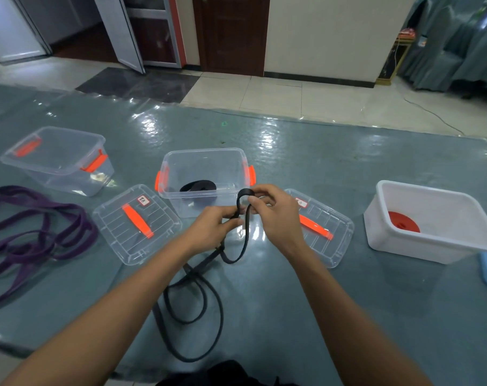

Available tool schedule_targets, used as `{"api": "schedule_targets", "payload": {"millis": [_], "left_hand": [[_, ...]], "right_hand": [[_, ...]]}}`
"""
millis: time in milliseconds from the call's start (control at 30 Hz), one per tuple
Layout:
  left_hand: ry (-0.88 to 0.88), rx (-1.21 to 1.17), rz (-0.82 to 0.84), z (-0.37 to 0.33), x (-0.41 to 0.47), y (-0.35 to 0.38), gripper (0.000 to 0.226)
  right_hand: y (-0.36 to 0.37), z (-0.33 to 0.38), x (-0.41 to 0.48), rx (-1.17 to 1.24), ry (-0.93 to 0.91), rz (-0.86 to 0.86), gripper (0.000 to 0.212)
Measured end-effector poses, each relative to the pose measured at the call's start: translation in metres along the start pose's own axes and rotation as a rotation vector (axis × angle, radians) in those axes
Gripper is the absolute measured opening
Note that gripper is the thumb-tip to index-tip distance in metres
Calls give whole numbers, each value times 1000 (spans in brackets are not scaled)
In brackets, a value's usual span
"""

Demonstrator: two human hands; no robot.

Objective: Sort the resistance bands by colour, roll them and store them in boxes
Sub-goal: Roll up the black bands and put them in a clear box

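purple bands (33,232) lie far left of the middle box (203,151). a black roll (198,186) sits inside that box. just in front of it, the left hand (211,227) pinches the black band (246,232); the right hand (275,213) curls its fingers round the band's end loop. far right of the box, a white box (404,246) holds a red roll (403,222).

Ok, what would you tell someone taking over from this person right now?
Left hand and right hand pinch the black band near one end, starting a roll; the rest trails on the table.
Done: a rolled black band in the middle clear box, a red roll in the white box.
Left: finish and box this one, then the loose purple bands; two lids lie off.
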State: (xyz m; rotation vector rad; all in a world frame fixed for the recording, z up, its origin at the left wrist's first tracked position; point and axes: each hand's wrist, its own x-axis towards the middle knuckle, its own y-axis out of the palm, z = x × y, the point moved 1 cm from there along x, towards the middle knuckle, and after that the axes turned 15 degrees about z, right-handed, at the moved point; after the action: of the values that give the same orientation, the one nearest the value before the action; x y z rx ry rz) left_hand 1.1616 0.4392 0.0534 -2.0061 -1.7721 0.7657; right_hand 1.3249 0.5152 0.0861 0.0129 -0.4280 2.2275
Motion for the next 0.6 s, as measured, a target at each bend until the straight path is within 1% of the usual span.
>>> {"api": "schedule_targets", "payload": {"millis": [67,167,267,333,367,433,500,567,600], "left_hand": [[9,-47,0,-2,1,3,21],[3,-138,-24,-2,2,9,20],[-14,-274,-14,-2,0,13,13],[-26,-304,-20,1,-1,11,12],[-35,-293,-22,2,-2,8,11],[-60,-247,-8,4,-2,1,10],[-97,-170,25,6,-1,-8,12],[-127,-106,64,9,0,-15,13],[-137,-81,85,11,0,-18,13]], "right_hand": [[3,0,-1,129,23,-3,13],[4,-1,-1,225,38,-13,13],[2,-4,-1,226,48,-16,15],[-1,-6,-1,179,52,-15,18],[-2,-7,-1,115,39,-17,20],[-7,-8,-2,-142,-67,11,28],[-9,-10,-4,-433,-196,134,41],[-12,-13,-5,-608,-241,230,49],[-14,-14,-5,-662,-253,243,51]]}}
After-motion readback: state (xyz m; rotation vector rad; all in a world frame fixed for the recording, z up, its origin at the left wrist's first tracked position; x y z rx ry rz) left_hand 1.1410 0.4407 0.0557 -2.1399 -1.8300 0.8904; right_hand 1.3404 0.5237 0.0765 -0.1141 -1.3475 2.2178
